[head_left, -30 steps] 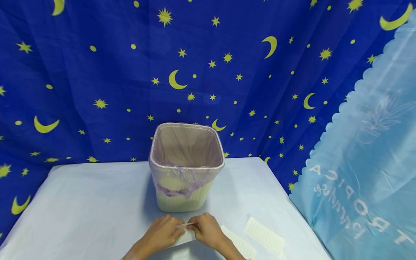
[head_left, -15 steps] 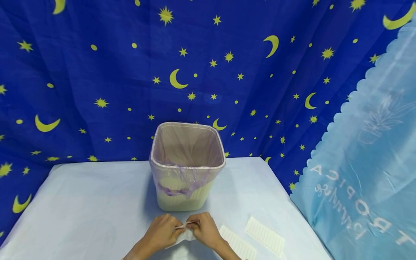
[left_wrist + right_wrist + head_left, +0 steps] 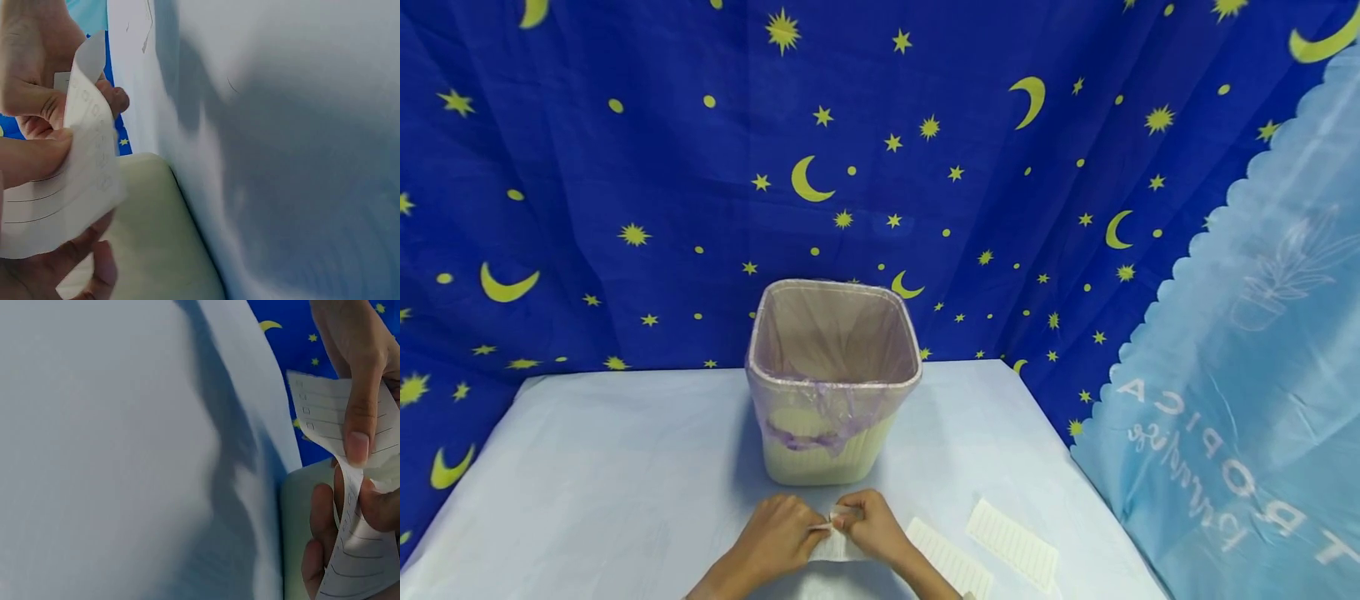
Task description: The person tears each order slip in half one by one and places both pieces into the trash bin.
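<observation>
A lined paper sheet (image 3: 835, 548) with small printed checkboxes is pinched between both hands, just in front of the bin. My left hand (image 3: 775, 533) grips its left part with thumb and fingers. The right hand (image 3: 871, 527) pinches the right part close beside the left hand's fingers. In the left wrist view the paper (image 3: 94, 156) curves upward toward the other hand. The right wrist view shows the sheet (image 3: 325, 406) bent sharply between the two thumbs; whether it is torn there I cannot tell. Some fingers are hidden behind the paper.
A cream waste bin (image 3: 827, 462) lined with a translucent purple bag stands behind the hands. Two more lined sheets lie to the right: one near the right forearm (image 3: 951, 562), one farther right (image 3: 1013, 543). Star-patterned blue curtain (image 3: 662, 167) and light-blue cloth (image 3: 1240, 400) bound the white-covered table (image 3: 625, 467).
The right hand has twisted slightly, and the paper's right part now stands up at its fingers. The left hand stays nearly in place. Bin and other sheets have not moved.
</observation>
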`<act>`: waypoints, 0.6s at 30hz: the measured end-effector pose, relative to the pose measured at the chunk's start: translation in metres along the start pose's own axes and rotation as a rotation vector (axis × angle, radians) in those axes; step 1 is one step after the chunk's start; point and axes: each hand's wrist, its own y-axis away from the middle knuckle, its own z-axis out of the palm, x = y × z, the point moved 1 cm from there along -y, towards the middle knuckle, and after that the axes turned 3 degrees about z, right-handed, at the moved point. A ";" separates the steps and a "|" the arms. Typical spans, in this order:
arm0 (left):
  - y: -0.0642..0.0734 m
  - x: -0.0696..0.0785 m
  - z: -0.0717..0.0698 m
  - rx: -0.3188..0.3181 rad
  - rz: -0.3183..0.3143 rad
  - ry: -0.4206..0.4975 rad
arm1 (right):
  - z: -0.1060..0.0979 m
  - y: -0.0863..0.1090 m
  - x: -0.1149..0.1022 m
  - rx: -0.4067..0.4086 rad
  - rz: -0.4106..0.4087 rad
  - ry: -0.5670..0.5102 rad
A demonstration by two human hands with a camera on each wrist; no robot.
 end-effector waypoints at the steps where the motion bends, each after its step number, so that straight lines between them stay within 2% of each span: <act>1: 0.000 0.000 0.000 -0.022 -0.015 0.014 | 0.000 0.000 0.000 -0.014 0.005 0.004; 3: 0.000 -0.002 0.000 -0.067 -0.053 0.048 | -0.001 0.001 0.001 -0.049 -0.012 0.034; 6: 0.002 -0.005 0.000 -0.123 -0.125 0.097 | -0.002 0.003 0.000 -0.103 -0.093 0.125; 9: 0.003 -0.007 0.001 -0.136 -0.156 0.105 | -0.003 0.004 -0.002 -0.152 -0.149 0.178; 13: 0.003 -0.008 0.001 -0.136 -0.139 0.115 | -0.006 0.006 -0.006 -0.201 -0.102 0.153; 16: 0.003 -0.008 0.000 -0.144 -0.139 0.140 | -0.007 0.008 -0.008 -0.192 -0.064 0.200; 18: 0.003 -0.007 -0.001 -0.149 -0.140 0.159 | -0.007 0.009 -0.010 -0.178 -0.066 0.271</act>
